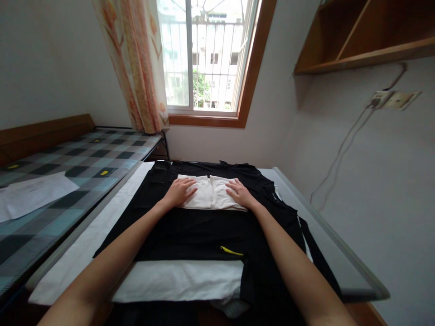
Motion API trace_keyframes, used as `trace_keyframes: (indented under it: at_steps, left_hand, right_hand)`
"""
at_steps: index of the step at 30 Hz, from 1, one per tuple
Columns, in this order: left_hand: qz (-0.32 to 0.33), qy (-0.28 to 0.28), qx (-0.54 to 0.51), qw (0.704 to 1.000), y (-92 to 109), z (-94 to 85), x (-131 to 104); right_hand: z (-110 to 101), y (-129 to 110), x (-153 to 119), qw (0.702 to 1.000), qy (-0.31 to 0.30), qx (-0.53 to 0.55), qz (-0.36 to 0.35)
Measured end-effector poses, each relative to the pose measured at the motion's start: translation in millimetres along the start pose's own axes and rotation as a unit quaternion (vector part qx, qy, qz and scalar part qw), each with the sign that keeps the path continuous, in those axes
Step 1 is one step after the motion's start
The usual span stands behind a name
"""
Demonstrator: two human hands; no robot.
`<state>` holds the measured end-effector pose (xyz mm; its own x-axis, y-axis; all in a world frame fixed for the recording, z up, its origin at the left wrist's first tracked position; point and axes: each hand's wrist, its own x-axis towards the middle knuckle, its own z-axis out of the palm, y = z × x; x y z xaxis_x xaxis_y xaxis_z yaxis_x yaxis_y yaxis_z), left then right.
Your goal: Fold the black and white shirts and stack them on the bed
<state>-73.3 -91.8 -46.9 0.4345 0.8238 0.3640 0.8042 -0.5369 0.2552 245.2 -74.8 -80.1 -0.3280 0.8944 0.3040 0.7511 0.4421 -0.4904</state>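
Observation:
A folded white cloth garment (200, 195) lies flat on a spread black garment (200, 233), with a seam or gap down its middle. My left hand (181, 192) rests on its left end, fingers stretched out and flat. On the right end lies my right hand (240, 194), its fingers spread over the fabric. Neither hand grips anything. Below the white piece, a thin yellow strip (231, 251) shows on the black cloth. White fabric (180, 278) hangs at the near edge of the table.
The table (319, 235) has a grey rim and stands near the right wall. At the left is a bed with a checked mattress (61, 167) and paper sheets (37, 194). A curtain (136, 68) hangs beside the window. Shelves (367, 56) and a corded socket (380, 98) are at right.

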Motion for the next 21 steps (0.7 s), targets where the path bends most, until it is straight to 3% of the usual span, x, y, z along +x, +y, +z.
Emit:
trace_keyframes:
  at_steps: [6,10,12,15,18,21]
  left_hand:
    - [-0.049,0.071,-0.031,0.996,-9.6,5.2,-13.9]
    - [-0.17,0.113,0.037,0.978,-5.0,-4.9,-14.5]
    - [-0.239,0.1,0.057,0.964,-6.8,-11.8,-15.1]
    - [-0.307,0.037,0.047,0.95,-14.9,-19.3,-16.0]
    - [-0.339,-0.003,0.058,0.939,-22.6,-22.8,-15.9]
    - [-0.351,-0.035,0.058,0.934,-24.7,-25.1,-14.3]
  right_hand:
    - [1.8,-1.6,-1.2,1.0,0.022,0.016,-0.002]
    - [-3.8,-7.8,-1.4,0.995,0.08,0.05,-0.013]
    - [-10.6,-10.1,-1.2,0.988,0.138,0.06,0.014]
    - [-22.8,-10.3,-2.5,0.974,0.189,0.036,0.123]
    - [-33.2,-9.7,-5.9,0.967,0.131,-0.026,0.218]
    - [-40.3,-12.6,-8.7,0.962,0.043,-0.086,0.256]
